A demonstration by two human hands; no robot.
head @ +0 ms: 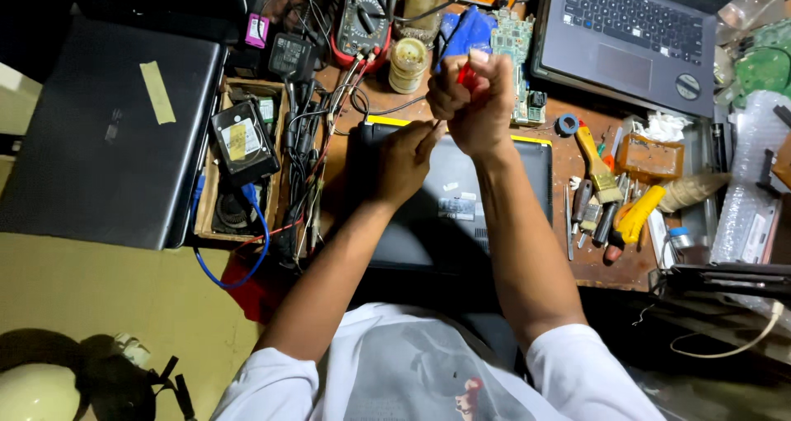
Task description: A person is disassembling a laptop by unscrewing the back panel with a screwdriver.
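Gripping a red screwdriver [465, 75] in my right fist [478, 100], I am steadying its tip with closed left fingers [404, 161] (over a black laptop [437, 215]).

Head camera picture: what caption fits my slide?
Right hand grips a red-handled screwdriver over a black laptop; left hand steadies it.

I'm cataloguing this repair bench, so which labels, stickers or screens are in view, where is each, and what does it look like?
Tape strip: yellowish, slanted, on the closed grey laptop at left.
Drive label: yellow-and-white, on the black hard drive in the wooden tray.
White stickers: small rectangles on the black laptop underside, below both hands.
Multimeter: dial faces up; its screen is hidden.
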